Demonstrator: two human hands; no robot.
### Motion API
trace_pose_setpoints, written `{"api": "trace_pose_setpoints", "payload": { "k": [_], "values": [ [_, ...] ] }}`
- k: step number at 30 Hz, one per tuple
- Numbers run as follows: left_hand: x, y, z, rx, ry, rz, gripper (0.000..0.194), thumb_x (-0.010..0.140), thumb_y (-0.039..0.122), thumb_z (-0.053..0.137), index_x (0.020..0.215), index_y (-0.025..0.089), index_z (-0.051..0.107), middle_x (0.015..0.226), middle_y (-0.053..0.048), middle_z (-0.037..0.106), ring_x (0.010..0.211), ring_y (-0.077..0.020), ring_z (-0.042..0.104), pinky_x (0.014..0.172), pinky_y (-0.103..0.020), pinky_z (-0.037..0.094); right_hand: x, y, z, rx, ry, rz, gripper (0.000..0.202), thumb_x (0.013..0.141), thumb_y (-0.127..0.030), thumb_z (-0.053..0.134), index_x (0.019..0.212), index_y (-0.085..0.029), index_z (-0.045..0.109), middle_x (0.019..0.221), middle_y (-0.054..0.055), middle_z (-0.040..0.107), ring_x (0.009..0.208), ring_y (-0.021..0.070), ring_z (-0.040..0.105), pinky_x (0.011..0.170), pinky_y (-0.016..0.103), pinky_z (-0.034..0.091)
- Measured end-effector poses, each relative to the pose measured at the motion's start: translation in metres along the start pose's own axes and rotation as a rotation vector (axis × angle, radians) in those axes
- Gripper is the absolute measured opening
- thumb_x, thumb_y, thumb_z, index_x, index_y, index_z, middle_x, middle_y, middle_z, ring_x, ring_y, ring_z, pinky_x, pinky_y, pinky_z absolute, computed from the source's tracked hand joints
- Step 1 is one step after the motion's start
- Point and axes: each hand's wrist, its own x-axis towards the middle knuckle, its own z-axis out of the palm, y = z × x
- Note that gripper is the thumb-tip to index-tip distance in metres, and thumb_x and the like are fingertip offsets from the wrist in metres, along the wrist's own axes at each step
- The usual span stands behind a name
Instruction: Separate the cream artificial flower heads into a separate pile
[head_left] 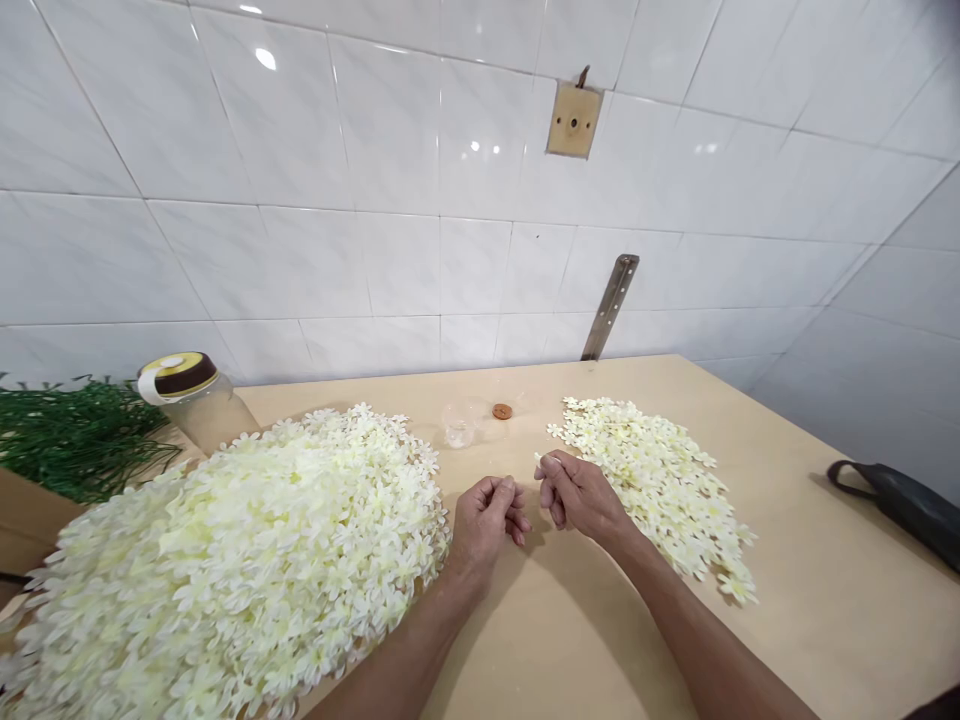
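Note:
Just above the tabletop, my left hand (pixel 491 515) has its thumb pressed to its forefinger; whatever lies in that pinch is too small to make out. My right hand (pixel 579 492) is a little apart from it, fingers curled in, with a tiny pale bit at the fingertips that I cannot name. A large heap of white-yellow artificial flower heads (pixel 285 540) spreads left of my left hand. Beside my right hand lies a smaller, flatter pile of similar flower heads (pixel 660 480).
Beyond my hands are a small clear plastic cup (pixel 459 428) and a brown round disc (pixel 502 411). A lidded bottle (pixel 210 400) and green artificial foliage (pixel 75 435) stand back left. A black strapped item (pixel 900 505) lies far right on the wooden table (pixel 787 560). A metal strip (pixel 611 305) leans against the tiled wall.

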Motion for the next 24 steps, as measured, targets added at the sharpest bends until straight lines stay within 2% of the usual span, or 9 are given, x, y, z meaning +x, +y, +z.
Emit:
{"api": "trace_pose_setpoints", "payload": {
  "k": [2, 4, 7, 9, 11, 15, 19, 21, 24],
  "values": [
    [-0.0003, 0.0004, 0.0002, -0.002, 0.002, -0.002, 0.039, 0.074, 0.049, 0.069, 0.077, 0.011, 0.063, 0.069, -0.003, 0.059, 0.048, -0.0112, 0.057, 0.040, -0.022, 0.043, 0.0005, 0.0019, -0.0014, -0.052, 0.001, 0.018, 0.044, 0.093, -0.058, 0.041, 0.078, -0.021, 0.059, 0.049, -0.004, 0.056, 0.030, 0.0090, 0.044, 0.032, 0.020, 0.036],
    [-0.0008, 0.0011, 0.0007, -0.003, 0.003, -0.002, 0.038, 0.074, 0.049, 0.069, 0.076, 0.012, 0.063, 0.069, -0.002, 0.059, 0.048, -0.0111, 0.057, 0.040, -0.022, 0.042, 0.0013, 0.0026, -0.0023, -0.031, -0.016, 0.030, 0.043, 0.092, -0.057, 0.043, 0.080, -0.020, 0.062, 0.053, -0.003, 0.058, 0.034, 0.0096, 0.047, 0.035, 0.021, 0.040],
    [-0.0014, 0.0018, 0.0013, 0.002, 0.000, -0.004, 0.038, 0.073, 0.049, 0.069, 0.077, 0.012, 0.063, 0.069, -0.002, 0.060, 0.047, -0.0109, 0.056, 0.040, -0.022, 0.042, 0.0016, -0.0003, -0.0016, 0.117, -0.046, 0.051, 0.039, 0.089, -0.054, 0.051, 0.099, -0.019, 0.064, 0.076, 0.002, 0.065, 0.050, 0.0121, 0.058, 0.044, 0.025, 0.050],
    [-0.0014, 0.0020, 0.0017, 0.005, 0.003, -0.007, 0.039, 0.073, 0.051, 0.069, 0.076, 0.012, 0.063, 0.069, -0.002, 0.060, 0.047, -0.0107, 0.056, 0.040, -0.022, 0.042, 0.0012, -0.0034, -0.0005, 0.207, -0.041, 0.063, 0.041, 0.086, -0.051, 0.057, 0.113, -0.020, 0.061, 0.085, 0.003, 0.065, 0.055, 0.0122, 0.058, 0.046, 0.026, 0.052],
    [-0.0014, 0.0021, 0.0020, 0.005, 0.007, -0.009, 0.041, 0.072, 0.052, 0.070, 0.076, 0.012, 0.063, 0.068, -0.002, 0.059, 0.047, -0.0106, 0.056, 0.040, -0.022, 0.042, 0.0010, -0.0054, -0.0003, 0.272, -0.029, 0.042, 0.041, 0.084, -0.047, 0.061, 0.116, -0.020, 0.059, 0.081, 0.001, 0.063, 0.052, 0.0105, 0.054, 0.045, 0.025, 0.050],
    [-0.0019, 0.0032, 0.0025, 0.006, 0.006, -0.008, 0.042, 0.071, 0.053, 0.070, 0.076, 0.012, 0.062, 0.068, -0.002, 0.059, 0.047, -0.0105, 0.057, 0.040, -0.021, 0.042, 0.0019, -0.0041, -0.0043, 0.355, -0.015, -0.030, 0.033, 0.084, -0.047, 0.063, 0.102, -0.019, 0.062, 0.064, -0.004, 0.055, 0.044, 0.0075, 0.044, 0.039, 0.022, 0.042],
    [-0.0025, 0.0036, 0.0020, 0.000, 0.002, -0.013, 0.042, 0.070, 0.053, 0.071, 0.076, 0.012, 0.063, 0.067, -0.002, 0.060, 0.047, -0.0105, 0.056, 0.040, -0.021, 0.042, 0.0024, -0.0034, -0.0090, 0.335, -0.025, -0.036, 0.035, 0.081, -0.047, 0.068, 0.101, -0.018, 0.062, 0.056, -0.008, 0.044, 0.041, 0.0077, 0.044, 0.040, 0.022, 0.042],
    [-0.0021, 0.0030, 0.0016, -0.005, 0.001, -0.011, 0.043, 0.070, 0.053, 0.072, 0.076, 0.012, 0.062, 0.067, -0.002, 0.060, 0.047, -0.0105, 0.056, 0.040, -0.022, 0.043, 0.0019, -0.0048, -0.0089, 0.305, -0.007, -0.015, 0.037, 0.080, -0.049, 0.069, 0.100, -0.018, 0.061, 0.055, -0.008, 0.045, 0.039, 0.0073, 0.043, 0.039, 0.022, 0.041],
    [-0.0014, 0.0019, 0.0012, -0.001, 0.000, -0.003, 0.041, 0.071, 0.051, 0.071, 0.076, 0.012, 0.062, 0.068, -0.002, 0.060, 0.046, -0.0103, 0.056, 0.040, -0.021, 0.042, 0.0012, -0.0067, -0.0055, 0.280, 0.033, 0.010, 0.043, 0.082, -0.056, 0.063, 0.102, -0.018, 0.059, 0.062, -0.004, 0.055, 0.040, 0.0086, 0.047, 0.038, 0.024, 0.044]
  ]
}}
